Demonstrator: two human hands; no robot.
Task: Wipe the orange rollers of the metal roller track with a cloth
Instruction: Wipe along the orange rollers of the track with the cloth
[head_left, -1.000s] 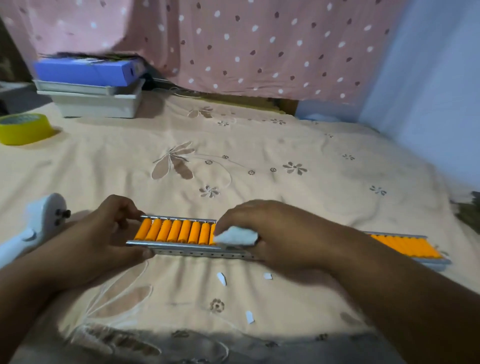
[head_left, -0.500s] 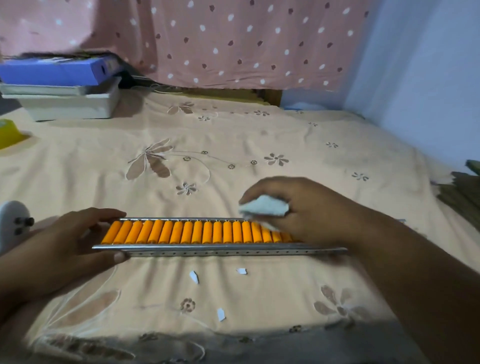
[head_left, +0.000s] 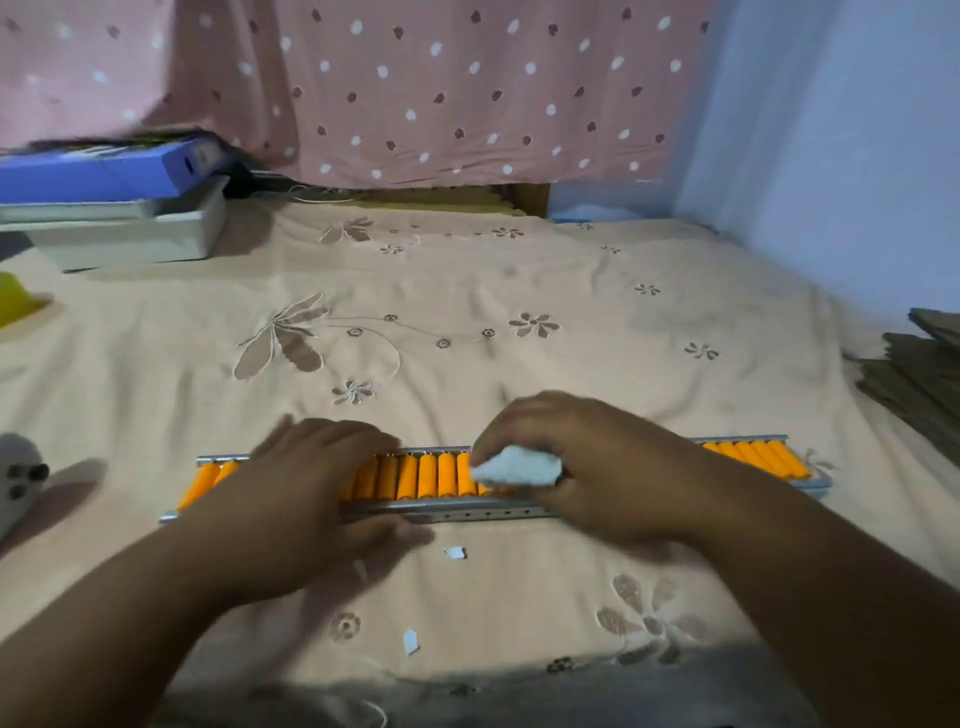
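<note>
A long metal roller track (head_left: 467, 512) with a row of orange rollers (head_left: 415, 475) lies across the peach bedsheet in front of me. My right hand (head_left: 597, 462) holds a small white cloth (head_left: 519, 467) pressed on the rollers near the track's middle. My left hand (head_left: 311, 483), blurred by motion, straddles the track left of the middle, fingers over the far rail and thumb at the near rail. Orange rollers show at both ends of the track.
Small white scraps (head_left: 454, 552) lie on the sheet just before the track. A white handle-like device (head_left: 18, 480) sits at the left edge, a yellow object (head_left: 15, 301) farther back, stacked boxes (head_left: 114, 208) at the back left, a dark woven mat (head_left: 919, 374) at the right.
My left hand has slid right along the track from its left end toward the middle. The right hand with the cloth stays near the middle rollers.
</note>
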